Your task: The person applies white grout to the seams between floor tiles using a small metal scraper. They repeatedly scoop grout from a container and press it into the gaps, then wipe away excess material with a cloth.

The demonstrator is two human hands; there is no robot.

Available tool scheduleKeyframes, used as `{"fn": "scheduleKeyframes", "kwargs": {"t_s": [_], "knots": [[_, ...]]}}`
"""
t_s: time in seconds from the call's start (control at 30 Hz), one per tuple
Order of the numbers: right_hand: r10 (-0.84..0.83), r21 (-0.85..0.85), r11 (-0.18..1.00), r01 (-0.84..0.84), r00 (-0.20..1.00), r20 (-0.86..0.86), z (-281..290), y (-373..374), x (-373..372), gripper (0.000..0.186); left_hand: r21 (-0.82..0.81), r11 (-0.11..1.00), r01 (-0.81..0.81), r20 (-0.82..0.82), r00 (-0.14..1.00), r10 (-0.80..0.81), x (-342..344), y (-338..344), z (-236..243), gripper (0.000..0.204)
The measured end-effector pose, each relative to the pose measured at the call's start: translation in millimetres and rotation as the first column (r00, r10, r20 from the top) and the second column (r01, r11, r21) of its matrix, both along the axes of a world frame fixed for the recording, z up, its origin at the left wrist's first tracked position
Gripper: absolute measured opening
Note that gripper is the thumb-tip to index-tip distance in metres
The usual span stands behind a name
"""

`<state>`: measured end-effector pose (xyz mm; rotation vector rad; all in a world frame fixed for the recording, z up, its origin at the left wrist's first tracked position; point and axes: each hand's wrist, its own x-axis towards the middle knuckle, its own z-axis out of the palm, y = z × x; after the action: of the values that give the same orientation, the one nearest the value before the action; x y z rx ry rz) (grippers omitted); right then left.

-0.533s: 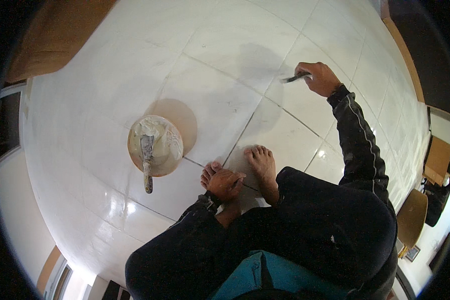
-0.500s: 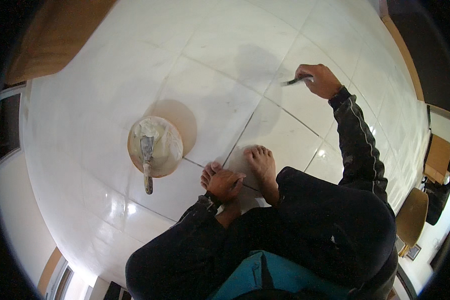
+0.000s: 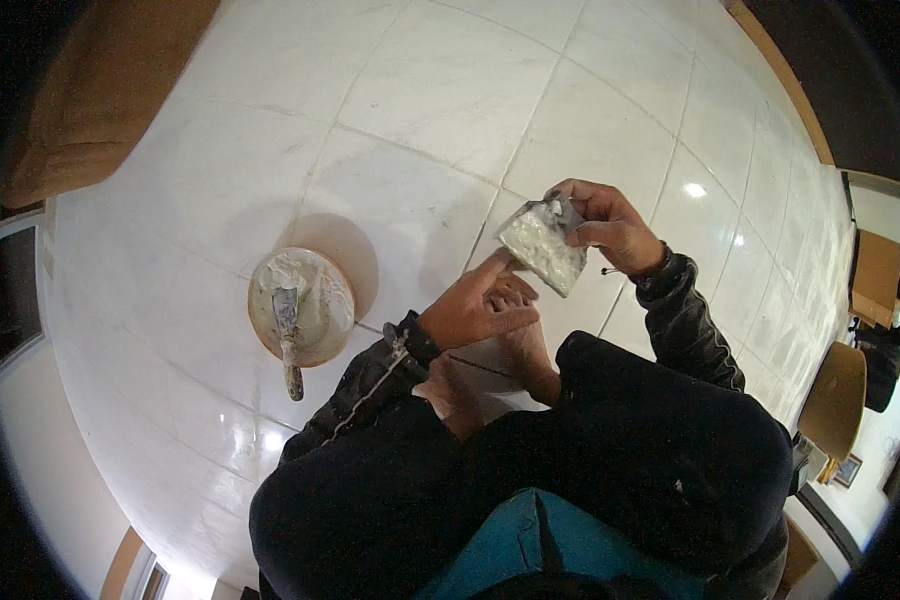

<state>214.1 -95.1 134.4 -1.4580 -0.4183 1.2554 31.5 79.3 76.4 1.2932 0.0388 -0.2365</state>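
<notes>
right hand [image 3: 610, 225] pinched a scraper [image 3: 542, 245] loaded with white paste; left hand [image 3: 475, 310] fingertips touched it; floor joints [image 3: 410, 150] looked mostly ungrouted.

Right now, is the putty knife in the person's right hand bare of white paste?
No: the blade of the putty knife, held by the right hand, carries a thick patch of white paste.
</notes>
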Motion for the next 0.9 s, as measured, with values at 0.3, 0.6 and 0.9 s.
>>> {"fn": "scheduleKeyframes", "kwargs": {"t_s": [0.3,0.6,0.9], "knots": [[-0.063,-0.3,0.952,0.058,0.998,-0.008,-28.9,-45.2,-25.0,0.043,0.503,0.864,0.025,0.135,0.985,-0.107,-40.4,0.3,-32.1,0.024],[-0.289,-0.38,0.853,0.358,0.93,0.229,-77.5,-65.1,6.5,0.041,-0.419,0.332,-0.845,-0.238,0.455,0.858,-212.9,139.5,-73.9,0.033],[0.118,-0.239,0.967,0.087,0.678,0.725,-84.3,40.4,6.7,0.034,0.299,-0.149,-0.943,0.048,-0.141,0.989,-269.2,120.7,40.2,0.054]]}}
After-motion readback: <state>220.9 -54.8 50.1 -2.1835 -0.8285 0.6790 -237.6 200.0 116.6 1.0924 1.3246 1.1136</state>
